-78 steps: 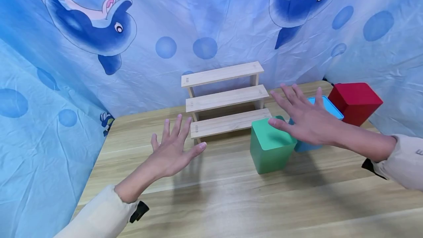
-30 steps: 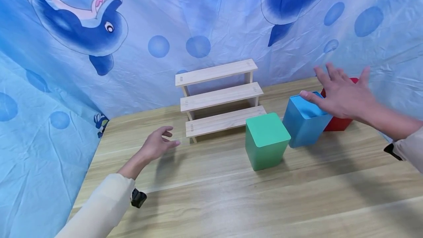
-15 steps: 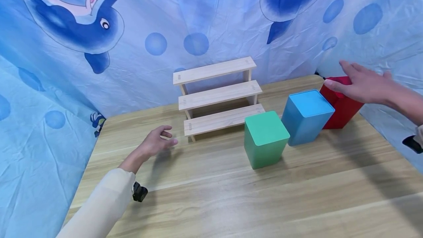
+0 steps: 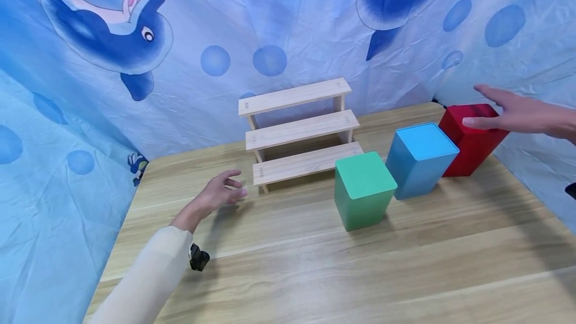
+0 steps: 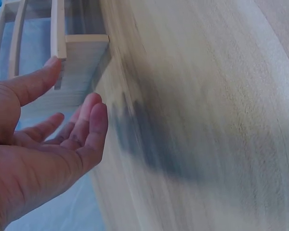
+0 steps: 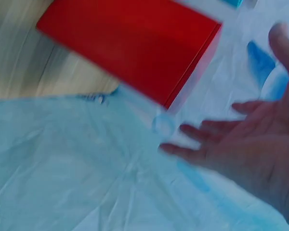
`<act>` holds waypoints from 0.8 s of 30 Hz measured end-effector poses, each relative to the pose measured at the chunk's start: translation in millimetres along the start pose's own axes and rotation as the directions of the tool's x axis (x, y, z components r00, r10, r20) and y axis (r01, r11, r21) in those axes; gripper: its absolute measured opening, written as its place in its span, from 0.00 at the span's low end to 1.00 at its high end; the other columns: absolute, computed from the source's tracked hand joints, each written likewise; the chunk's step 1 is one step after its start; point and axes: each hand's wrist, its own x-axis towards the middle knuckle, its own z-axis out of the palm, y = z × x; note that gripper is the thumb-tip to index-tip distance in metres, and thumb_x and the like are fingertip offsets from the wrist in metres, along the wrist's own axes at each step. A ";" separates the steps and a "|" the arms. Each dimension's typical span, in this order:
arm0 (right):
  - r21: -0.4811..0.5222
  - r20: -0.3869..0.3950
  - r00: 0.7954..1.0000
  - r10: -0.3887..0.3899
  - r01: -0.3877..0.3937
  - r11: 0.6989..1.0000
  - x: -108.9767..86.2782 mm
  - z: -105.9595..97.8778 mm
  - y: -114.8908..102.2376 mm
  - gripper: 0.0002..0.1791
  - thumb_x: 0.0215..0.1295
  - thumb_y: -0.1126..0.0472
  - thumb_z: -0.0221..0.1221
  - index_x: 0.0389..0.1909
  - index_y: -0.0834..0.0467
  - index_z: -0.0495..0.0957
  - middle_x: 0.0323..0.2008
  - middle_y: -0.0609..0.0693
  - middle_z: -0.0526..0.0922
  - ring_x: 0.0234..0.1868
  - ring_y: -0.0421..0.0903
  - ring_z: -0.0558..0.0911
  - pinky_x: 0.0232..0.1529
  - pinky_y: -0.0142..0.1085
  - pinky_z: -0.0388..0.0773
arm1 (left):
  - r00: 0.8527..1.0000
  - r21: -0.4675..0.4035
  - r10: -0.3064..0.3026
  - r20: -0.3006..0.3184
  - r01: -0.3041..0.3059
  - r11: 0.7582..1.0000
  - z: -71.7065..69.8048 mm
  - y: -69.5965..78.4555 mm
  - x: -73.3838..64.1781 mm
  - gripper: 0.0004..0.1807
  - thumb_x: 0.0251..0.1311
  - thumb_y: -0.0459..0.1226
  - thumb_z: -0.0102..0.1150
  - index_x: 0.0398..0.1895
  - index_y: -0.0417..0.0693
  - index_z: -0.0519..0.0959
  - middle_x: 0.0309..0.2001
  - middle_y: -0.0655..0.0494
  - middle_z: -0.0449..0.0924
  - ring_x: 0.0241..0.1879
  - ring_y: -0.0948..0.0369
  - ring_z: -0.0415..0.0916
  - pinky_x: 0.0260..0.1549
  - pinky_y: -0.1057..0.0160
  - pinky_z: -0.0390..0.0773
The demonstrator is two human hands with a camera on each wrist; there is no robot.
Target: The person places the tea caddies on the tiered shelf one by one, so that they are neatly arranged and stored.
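Over the right end of the table, my right hand (image 4: pixel 524 113) overlaps the top of a red box (image 4: pixel 472 139) in the head view, thumb and fingers spread. The right wrist view puts that hand (image 6: pixel 250 130) apart from the red box (image 6: pixel 135 43), holding nothing. A blue box (image 4: pixel 418 161) and a green box (image 4: pixel 364 191) stand upright to the left of the red one. My left hand (image 4: pixel 218 194) hovers above the table beside the three-step wooden rack (image 4: pixel 306 164). Its fingers (image 5: pixel 98 122) are loosely bent around nothing, the thumb overlapping the rack's end in the left wrist view.
The wooden table (image 4: pixel 292 264) ends at a right edge close behind the red box. Blue cloth (image 4: pixel 270 24) printed with dolphins hangs behind the table and along both sides. The rack stands near the back cloth.
My right hand has moved rightward from above the green and blue boxes to the red box. The left hand drew back leftward and its fingers relaxed. Boxes and rack stay put.
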 end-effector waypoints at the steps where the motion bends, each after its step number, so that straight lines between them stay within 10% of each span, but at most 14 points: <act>1: -0.003 -0.001 1.000 -0.006 0.006 1.000 0.2 -0.7 3.4 0.63 0.61 0.45 0.62 0.71 0.65 0.20 0.66 0.79 0.34 0.64 0.80 0.42 0.46 0.72 0.66 | 1.000 -0.004 0.001 0.006 -0.001 1.000 0.5 -0.8 0.8 0.39 0.64 0.33 0.60 0.73 0.39 0.52 0.59 0.29 0.65 0.50 0.42 0.78 0.50 0.48 0.77; 24: 0.134 0.035 0.997 -0.069 0.064 0.989 0.4 4.2 47.5 0.69 0.55 0.61 0.68 0.70 0.59 0.14 0.68 0.79 0.29 0.62 0.81 0.42 0.43 0.72 0.69 | 0.998 -0.127 0.001 0.061 0.006 0.992 6.2 -13.1 19.0 0.44 0.63 0.33 0.61 0.76 0.48 0.46 0.60 0.33 0.66 0.52 0.43 0.77 0.50 0.51 0.78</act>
